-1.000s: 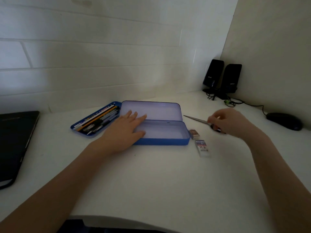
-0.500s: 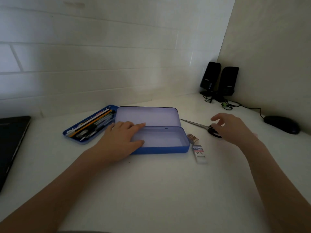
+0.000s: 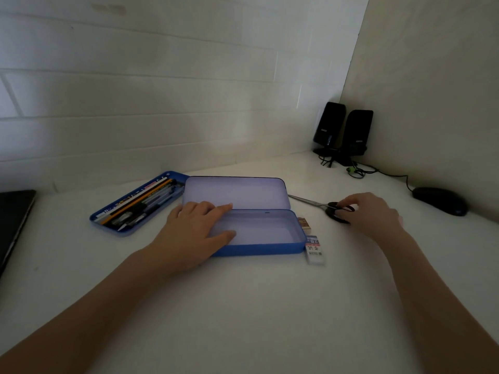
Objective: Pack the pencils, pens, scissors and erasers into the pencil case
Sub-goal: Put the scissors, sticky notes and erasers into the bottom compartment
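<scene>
Pencil case (image 3: 259, 233): blue tin, hinged lid laid open and flat behind it, tray empty, at mid worktop (image 3: 243, 306). Left hand (image 3: 193, 233): flat, fingers spread, grip slack, resting on the case's left end. Scissors (image 3: 322, 205): black handles, steel blades closed, lying right of the case; right hand (image 3: 370, 214) has fingertips on the handles, grip loosely apart. Small brown eraser (image 3: 304, 222) and white 2B eraser (image 3: 314, 249): just beside the case's right end. Blue insert tray (image 3: 139, 205) of pencils and pens: left of the case.
</scene>
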Available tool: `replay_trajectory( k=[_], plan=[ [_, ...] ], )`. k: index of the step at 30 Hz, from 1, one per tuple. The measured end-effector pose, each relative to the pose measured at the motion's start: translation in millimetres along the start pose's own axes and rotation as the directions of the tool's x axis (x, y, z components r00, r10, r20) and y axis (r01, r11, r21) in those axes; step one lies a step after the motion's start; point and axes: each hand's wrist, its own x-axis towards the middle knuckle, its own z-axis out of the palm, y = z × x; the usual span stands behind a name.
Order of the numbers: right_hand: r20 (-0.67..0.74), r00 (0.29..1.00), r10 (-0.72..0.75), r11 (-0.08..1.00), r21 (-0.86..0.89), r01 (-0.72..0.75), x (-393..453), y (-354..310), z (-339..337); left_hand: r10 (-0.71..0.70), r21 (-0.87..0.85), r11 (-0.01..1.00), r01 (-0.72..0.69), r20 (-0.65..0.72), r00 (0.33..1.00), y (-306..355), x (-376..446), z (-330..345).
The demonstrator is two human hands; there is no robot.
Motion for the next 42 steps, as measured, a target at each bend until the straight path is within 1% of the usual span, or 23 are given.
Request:
replay_trajectory(
  k=[2, 3, 5, 6, 7, 11, 13, 14, 16, 18, 19, 22, 24, 25, 27, 29, 30, 31, 33, 35, 38, 40, 42],
  plan=[
    [0.003, 0.998, -0.068, 0.998, -0.018, 0.068, 0.7, -5.7, 6.2, 0.001, -0.029, 1.0, 0.0, 0.014, 1.0, 0.0, 0.1, 0.7],
    [-0.004, 0.997, -0.081, 0.996, -0.042, 0.081, 0.6, -8.8, 7.3, -0.004, -0.083, 0.996, 0.005, 0.019, 1.0, -1.0, 1.4, 1.4],
    [-0.024, 0.997, -0.077, 0.992, -0.107, 0.074, 1.6, -13.6, 7.9, -0.043, -0.312, 0.949, 0.04, -0.005, 0.999, -3.5, 4.9, 0.4],
    [-0.025, 0.997, -0.069, 0.987, -0.147, 0.064, 2.0, -15.6, 8.5, -0.066, -0.43, 0.902, 0.047, -0.029, 0.997, -5.0, 6.8, 0.6],
    [-0.019, 0.998, -0.055, 0.982, -0.183, 0.051, 1.6, -18.1, 9.1, -0.082, -0.507, 0.861, 0.04, -0.06, 0.995, -5.2, 8.2, 1.4],
    [-0.026, 1.0, -0.015, 0.974, -0.225, 0.008, -1.0, -24.3, 13.2, -0.125, -0.519, 0.855, -0.024, -0.25, 0.96, -1.6, 8.6, 7.6],
    [-0.049, 0.998, -0.025, 0.984, -0.176, 0.016, -2.6, -27.8, 13.9, -0.177, -0.593, 0.805, -0.032, -0.291, 0.94, -2.5, 9.1, 9.6],
    [-0.081, 0.996, -0.044, 0.993, -0.117, 0.034, -3.3, -29.7, 13.0, -0.204, -0.632, 0.774, -0.033, -0.299, 0.932, -2.6, 9.7, 10.0],
    [-0.192, 0.977, -0.089, 0.996, -0.005, 0.089, -5.0, -33.4, 9.5, -0.247, -0.687, 0.725, -0.039, -0.313, 0.917, -2.9, 11.3, 10.5],
    [-0.287, 0.95, -0.12, 0.993, -0.021, 0.119, -7.5, -37.7, 5.1, -0.269, -0.704, 0.709, -0.042, -0.325, 0.907, -2.8, 12.5, 10.6],
    [-0.3, 0.946, -0.124, 0.992, -0.064, 0.11, -8.0, -39.3, 3.7, -0.266, -0.697, 0.715, -0.044, -0.33, 0.906, -3.0, 13.4, 11.3],
    [-0.247, 0.965, -0.088, 0.983, -0.176, 0.044, -6.7, -38.4, 4.7, -0.246, -0.678, 0.734, -0.042, -0.323, 0.914, -4.5, 14.8, 12.7],
    [-0.252, 0.968, -0.016, 0.991, -0.134, -0.018, -3.3, -31.8, 0.0, -0.245, -0.675, 0.737, -0.042, -0.325, 0.914, -5.8, 15.6, 12.8],
    [-0.258, 0.966, 0.01, 0.997, -0.076, -0.031, -2.8, -29.1, -4.8, -0.244, -0.672, 0.739, -0.046, -0.33, 0.912, -6.2, 15.5, 12.9],
    [-0.226, 0.974, -0.008, 0.994, 0.102, 0.032, -6.0, -30.9, -13.5, -0.252, -0.686, 0.726, -0.049, -0.331, 0.909, -6.2, 15.9, 13.2],
    [-0.117, 0.99, -0.08, 0.936, 0.333, 0.115, -16.3, -44.4, -16.1, -0.273, -0.713, 0.699, -0.055, -0.337, 0.901, -6.1, 16.9, 13.8],
    [-0.063, 0.988, -0.144, 0.896, 0.415, 0.157, -23.1, -53.8, -13.8, -0.285, -0.724, 0.688, -0.058, -0.343, 0.895, -6.4, 17.4, 13.8],
    [-0.027, 0.974, -0.224, 0.871, 0.444, 0.212, -29.4, -63.2, -9.0, -0.297, -0.732, 0.679, -0.06, -0.349, 0.889, -7.9, 18.0, 14.4],
    [0.026, 0.928, -0.371, 0.852, 0.406, 0.33, -41.1, -78.8, 2.8, -0.309, -0.745, 0.664, -0.066, -0.354, 0.883, -11.4, 20.2, 15.8],
    [0.084, 0.896, -0.435, 0.852, 0.361, 0.38, -50.7, -87.9, 12.8, -0.327, -0.767, 0.638, -0.067, -0.349, 0.878, -14.2, 22.6, 17.4],
    [0.169, 0.874, -0.455, 0.866, 0.315, 0.389, -58.8, -91.3, 21.7, -0.35, -0.79, 0.609, -0.072, -0.349, 0.869, -14.1, 23.7, 17.1],
    [0.213, 0.87, -0.445, 0.88, 0.286, 0.38, -60.2, -90.7, 25.0, -0.328, -0.772, 0.633, -0.062, -0.34, 0.881, -13.1, 22.6, 16.0],
    [0.226, 0.873, -0.432, 0.894, 0.232, 0.382, -60.2, -89.5, 25.3, -0.307, -0.757, 0.653, -0.031, -0.302, 0.903, -12.7, 21.2, 15.0]
  ],
)
